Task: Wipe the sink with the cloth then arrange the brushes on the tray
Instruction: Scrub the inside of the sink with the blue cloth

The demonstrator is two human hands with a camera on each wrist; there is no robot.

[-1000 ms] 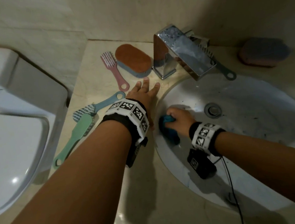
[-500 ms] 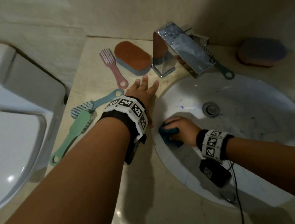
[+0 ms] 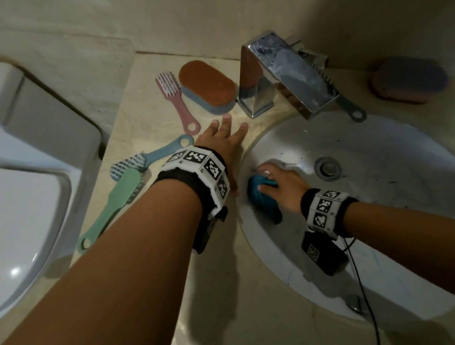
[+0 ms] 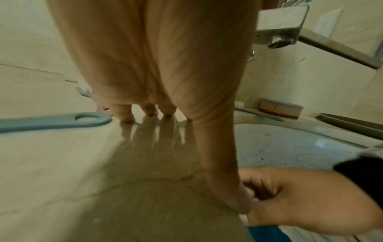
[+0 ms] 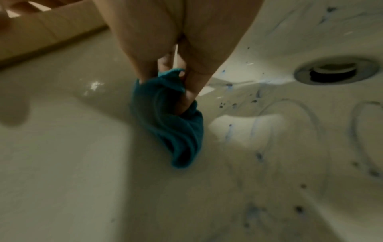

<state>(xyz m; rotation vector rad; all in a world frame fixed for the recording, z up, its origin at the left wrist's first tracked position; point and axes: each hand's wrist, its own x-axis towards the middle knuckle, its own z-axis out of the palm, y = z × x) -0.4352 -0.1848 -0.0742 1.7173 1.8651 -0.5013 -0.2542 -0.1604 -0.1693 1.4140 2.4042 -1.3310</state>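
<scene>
Since a second ago, the right hand has slid the teal cloth slightly along the sink wall nearest the left hand, fingers bunched round it. That left hand lies flat, fingers spread, on the counter. Beyond its fingertips lie a pink brush and blue brush; a green brush sits beside its wrist.

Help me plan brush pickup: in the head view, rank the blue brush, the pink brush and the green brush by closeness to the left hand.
From the left hand:
1. Blue brush, loop end just left of the fingers.
2. Pink brush, loop end ahead of the fingers; close to call against the blue.
3. Green brush, back-left beside the forearm.
</scene>
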